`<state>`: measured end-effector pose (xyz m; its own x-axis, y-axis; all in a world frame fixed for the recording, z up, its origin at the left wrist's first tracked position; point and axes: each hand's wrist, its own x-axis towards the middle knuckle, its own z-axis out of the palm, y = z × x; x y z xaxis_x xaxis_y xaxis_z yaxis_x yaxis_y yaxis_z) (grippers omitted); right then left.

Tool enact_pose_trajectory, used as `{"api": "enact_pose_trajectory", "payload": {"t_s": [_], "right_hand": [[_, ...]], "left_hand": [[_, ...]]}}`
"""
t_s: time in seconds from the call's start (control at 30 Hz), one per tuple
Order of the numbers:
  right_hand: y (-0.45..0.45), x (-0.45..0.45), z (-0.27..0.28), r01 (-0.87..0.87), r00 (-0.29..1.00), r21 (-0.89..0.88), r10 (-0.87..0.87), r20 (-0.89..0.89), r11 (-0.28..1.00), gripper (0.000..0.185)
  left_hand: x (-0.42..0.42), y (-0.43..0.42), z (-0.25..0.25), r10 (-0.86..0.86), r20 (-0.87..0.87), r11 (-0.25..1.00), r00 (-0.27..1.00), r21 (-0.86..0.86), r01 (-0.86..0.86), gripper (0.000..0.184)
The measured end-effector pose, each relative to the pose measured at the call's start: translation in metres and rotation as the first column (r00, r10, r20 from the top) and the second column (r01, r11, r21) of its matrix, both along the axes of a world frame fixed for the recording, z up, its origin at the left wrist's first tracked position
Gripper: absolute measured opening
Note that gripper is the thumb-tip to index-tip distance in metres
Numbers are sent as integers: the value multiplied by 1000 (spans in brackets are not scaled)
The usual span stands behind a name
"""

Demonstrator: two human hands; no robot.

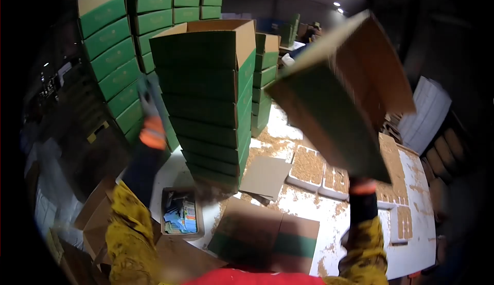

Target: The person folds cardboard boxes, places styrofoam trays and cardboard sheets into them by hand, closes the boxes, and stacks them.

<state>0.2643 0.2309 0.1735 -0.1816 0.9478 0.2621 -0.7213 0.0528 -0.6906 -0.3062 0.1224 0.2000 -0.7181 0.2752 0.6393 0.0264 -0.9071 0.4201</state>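
One open carton (329, 112) is raised right of the central box stack (203, 100), held by the mostly hidden right hand (364, 186). Left hand (148, 93), fingers extended, is left of that stack; contact unconfirmed.

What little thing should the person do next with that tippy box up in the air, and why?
I'd probably bring the left hand across to steady the raised box. The box tilts steeply in the air, with the orange cuff of the right arm at its bottom edge. The left hand is away beside the tall stack, and the right hand's grip is hidden.
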Motion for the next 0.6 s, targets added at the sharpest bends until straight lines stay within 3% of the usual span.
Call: {"api": "enact_pose_trajectory", "payload": {"t_s": [0.07, 0.13, 0.23, 0.4, 0.47, 0.5, 0.53, 0.57, 0.6], "right_hand": [[8, -50, 72, -34, 998, 68, 31, 47, 997, 43], [14, -105, 130, -73, 994, 105, 64, 86, 992, 43], [19, -179, 183, -128, 982, 91, 113, 148, 988, 45], [40, -273, 202, -143, 929, 24, 125, 349, 989, 48], [103, -299, 189, -240, 780, 151, 98, 619, 959, 94], [147, -321, 179, -307, 601, 462, -206, 772, 832, 81], [189, -343, 169, -372, 286, 762, -716, 637, 529, 67], [230, -364, 160, -405, 104, 891, -958, 267, 205, 54], [185, -365, 165, -341, 61, 878, -924, 377, 335, 53]], "left_hand": [[-40, -1, 50, 81, -141, 992, 987, -85, -94, 51], [-12, -22, 104, -76, 24, 920, 997, -383, 79, 48], [-104, 31, 74, -144, -108, 874, 984, -480, 76, 45], [-98, 51, 59, -142, -105, 884, 984, -460, 78, 44], [-98, 52, 57, -140, -106, 891, 984, -447, 78, 45], [-97, 53, 56, -136, -108, 896, 985, -438, 75, 45], [-98, 54, 55, -127, -111, 899, 986, -433, 67, 45], [-98, 54, 53, -114, -112, 901, 987, -430, 55, 46], [-98, 55, 50, -98, -108, 902, 989, -430, 42, 46]]}}
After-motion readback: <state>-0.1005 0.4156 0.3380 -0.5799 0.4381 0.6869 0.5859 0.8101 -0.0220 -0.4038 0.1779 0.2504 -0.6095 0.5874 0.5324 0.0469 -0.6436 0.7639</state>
